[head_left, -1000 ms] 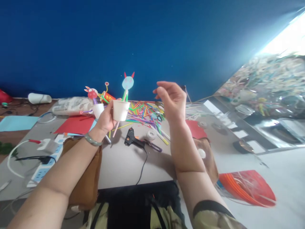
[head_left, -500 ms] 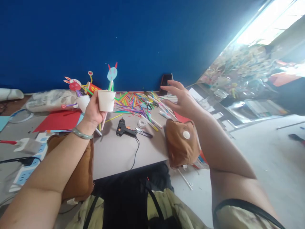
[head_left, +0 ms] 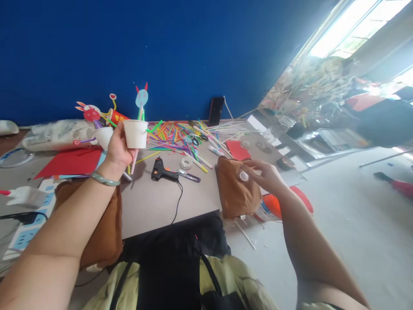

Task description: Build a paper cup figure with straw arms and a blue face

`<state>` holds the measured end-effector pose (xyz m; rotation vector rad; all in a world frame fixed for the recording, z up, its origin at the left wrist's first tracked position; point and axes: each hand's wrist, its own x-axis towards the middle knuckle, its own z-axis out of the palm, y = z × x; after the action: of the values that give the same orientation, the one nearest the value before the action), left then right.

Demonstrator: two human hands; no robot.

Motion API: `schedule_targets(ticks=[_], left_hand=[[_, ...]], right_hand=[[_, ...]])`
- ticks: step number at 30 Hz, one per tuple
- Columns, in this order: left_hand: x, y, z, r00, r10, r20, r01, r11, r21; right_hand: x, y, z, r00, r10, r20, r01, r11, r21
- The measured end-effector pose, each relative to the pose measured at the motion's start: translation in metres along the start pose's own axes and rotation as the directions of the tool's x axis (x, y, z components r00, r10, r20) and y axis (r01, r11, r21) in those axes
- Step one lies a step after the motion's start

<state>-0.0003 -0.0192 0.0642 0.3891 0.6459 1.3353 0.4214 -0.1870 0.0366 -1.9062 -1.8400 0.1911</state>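
Observation:
My left hand (head_left: 118,148) is closed around a white paper cup (head_left: 136,134), held upright above the table. From behind the cup rises a light blue paper face (head_left: 141,98) with red pointed ears, on straws; a pink straw shows below. My right hand (head_left: 266,175) is over a brown cloth cushion (head_left: 237,193). Its fingers are stretched out and apart, beside a small white disc (head_left: 244,176) lying on the cushion; the thumb appears to touch the disc's edge. Left of the held cup stands another white cup (head_left: 103,137) with a red paper face (head_left: 91,114).
A black glue gun (head_left: 164,171), a tape roll (head_left: 186,162) and a craft knife (head_left: 190,176) lie mid-table. Behind are many coloured straws (head_left: 176,134) and a phone (head_left: 216,111) against the blue wall. At left are red paper (head_left: 69,162) and a power strip (head_left: 29,234).
My right hand has come down from the air above the table to the white disc on the cushion. My left hand still holds the cup; the whole view has shifted slightly.

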Motion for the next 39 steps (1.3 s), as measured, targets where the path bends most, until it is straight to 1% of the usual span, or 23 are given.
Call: schedule_targets(ticks=[3, 8, 13, 18, 21, 26, 29, 32, 34, 37, 39], left_hand=[[0.001, -0.002, -0.002, 1.000, -0.008, 0.009, 0.008, 1.000, -0.005], [0.002, 0.000, -0.004, 1.000, 0.009, -0.008, -0.009, 1.000, 0.014], [0.005, 0.003, -0.006, 0.999, 0.038, 0.017, -0.038, 0.999, 0.027], [0.008, 0.000, -0.008, 0.997, 0.073, 0.006, -0.073, 0.993, 0.094], [0.013, -0.005, -0.014, 0.997, 0.077, 0.028, -0.081, 0.987, 0.141], [0.025, -0.012, -0.029, 0.998, 0.038, 0.058, -0.053, 0.953, 0.297], [0.030, -0.015, -0.034, 0.998, 0.017, 0.061, -0.039, 0.929, 0.367], [0.030, -0.016, -0.035, 0.998, 0.034, 0.045, -0.049, 0.923, 0.381], [0.029, -0.016, -0.035, 0.997, 0.033, 0.067, -0.056, 0.921, 0.386], [0.027, -0.016, -0.034, 0.989, 0.004, 0.145, -0.063, 0.913, 0.403], [0.026, -0.016, -0.034, 0.984, 0.002, 0.177, -0.076, 0.907, 0.414]], right_hand=[[-0.003, -0.011, 0.012, 0.997, -0.066, 0.044, 0.068, 0.997, -0.038], [0.006, -0.043, 0.029, 0.983, -0.175, 0.050, 0.179, 0.979, -0.097], [0.016, -0.077, 0.045, 0.930, -0.330, 0.161, 0.346, 0.935, -0.080], [0.025, -0.100, 0.064, 0.860, -0.412, 0.301, 0.449, 0.891, -0.063], [0.035, -0.111, 0.078, 0.827, -0.424, 0.369, 0.478, 0.876, -0.066], [0.051, -0.133, 0.099, 0.814, -0.407, 0.415, 0.494, 0.861, -0.124], [0.055, -0.148, 0.109, 0.785, -0.440, 0.436, 0.533, 0.839, -0.111], [0.054, -0.162, 0.117, 0.758, -0.470, 0.452, 0.566, 0.819, -0.097], [0.053, -0.169, 0.122, 0.766, -0.456, 0.453, 0.564, 0.815, -0.135], [0.051, -0.176, 0.127, 0.789, -0.407, 0.461, 0.542, 0.813, -0.210], [0.050, -0.178, 0.131, 0.793, -0.377, 0.478, 0.529, 0.815, -0.236]])
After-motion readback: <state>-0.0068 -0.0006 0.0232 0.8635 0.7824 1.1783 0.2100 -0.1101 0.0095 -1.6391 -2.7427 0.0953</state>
